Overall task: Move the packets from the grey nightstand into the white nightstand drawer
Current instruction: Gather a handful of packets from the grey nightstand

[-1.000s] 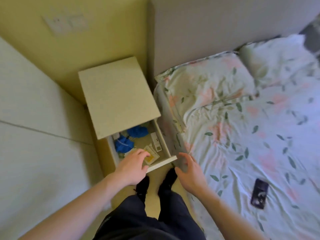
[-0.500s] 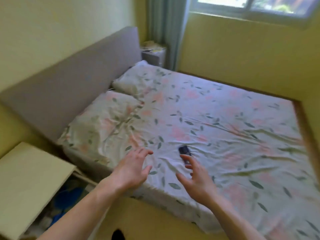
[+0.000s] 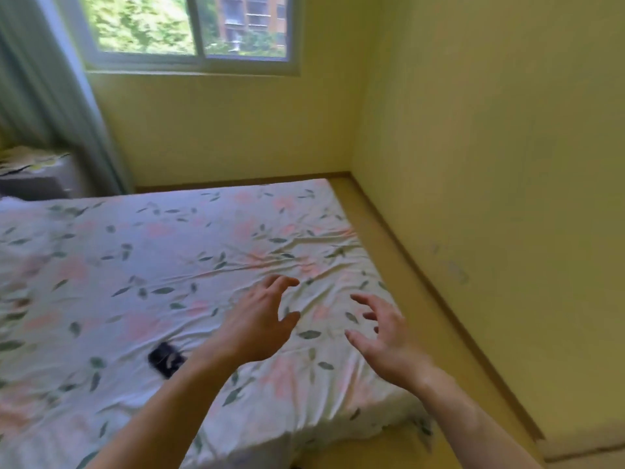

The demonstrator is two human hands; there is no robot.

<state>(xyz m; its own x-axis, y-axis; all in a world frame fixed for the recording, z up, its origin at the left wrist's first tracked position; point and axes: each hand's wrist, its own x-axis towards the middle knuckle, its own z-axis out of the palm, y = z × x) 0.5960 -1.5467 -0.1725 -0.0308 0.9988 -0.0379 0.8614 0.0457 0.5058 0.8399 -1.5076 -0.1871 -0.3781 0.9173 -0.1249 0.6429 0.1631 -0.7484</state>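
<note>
The grey nightstand [image 3: 37,184] stands at the far left beyond the bed, beside the curtain, with pale packets or papers [image 3: 27,159] lying on its top; they are blurred. The white nightstand and its drawer are out of view. My left hand [image 3: 260,323] hovers over the bed with fingers loosely spread and holds nothing. My right hand [image 3: 382,333] hovers beside it, fingers also spread and empty.
A bed with a floral sheet [image 3: 169,265] fills the middle. A dark phone [image 3: 165,359] lies on it near my left forearm. Yellow walls close the right side, with a narrow floor strip [image 3: 422,282] along the bed. A window [image 3: 189,25] and green curtain [image 3: 50,96] are behind.
The view has swung right, from the white nightstand's open drawer across the bed toward the far corner. Both hands left the drawer and now float empty over the sheet.
</note>
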